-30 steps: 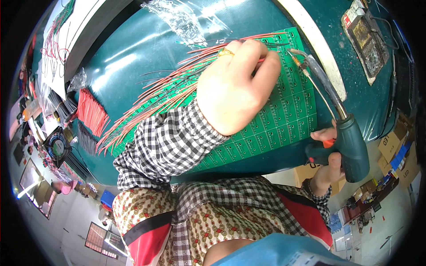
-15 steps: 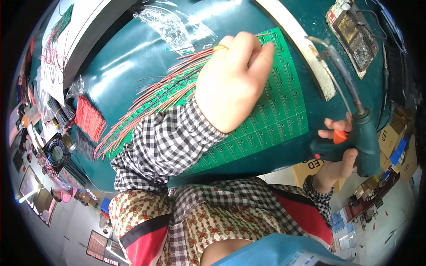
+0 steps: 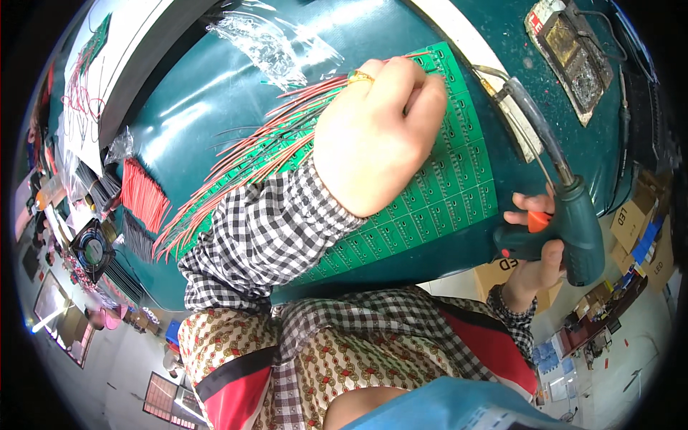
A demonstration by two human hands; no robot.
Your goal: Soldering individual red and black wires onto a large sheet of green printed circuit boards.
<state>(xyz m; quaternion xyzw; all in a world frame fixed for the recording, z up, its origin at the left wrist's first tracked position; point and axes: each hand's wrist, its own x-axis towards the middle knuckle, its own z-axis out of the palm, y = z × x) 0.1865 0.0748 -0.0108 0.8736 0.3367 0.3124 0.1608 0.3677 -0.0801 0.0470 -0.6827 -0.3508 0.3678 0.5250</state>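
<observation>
My left hand (image 3: 376,136), with a gold ring, is closed low over a green circuit board panel (image 3: 466,168). Its fingertips are turned under, and what they pinch is hidden. Rows of red and black wires (image 3: 287,118) lie across the panel's left part, running down-left from beneath the hand and past the checked sleeve. One red wire end (image 3: 421,54) shows beyond the knuckles at the top edge. On the right, my right hand (image 3: 541,251) grips a dark green soldering gun (image 3: 580,229) with an orange trigger. Its metal tip points up-left, just right of the panel and apart from it.
A white curved strip (image 3: 469,39) lies right of the panel. Beyond it is a dirty solder tray (image 3: 570,61). Clear plastic bags (image 3: 265,43) lie at the back. Bundled red wires (image 3: 142,193), black wires (image 3: 136,235) and a small fan (image 3: 92,249) sit at the left.
The soldering gun in my right hand has moved left, bringing its tip nearer the panel. My left hand has shifted only slightly and stays closed over the panel.
</observation>
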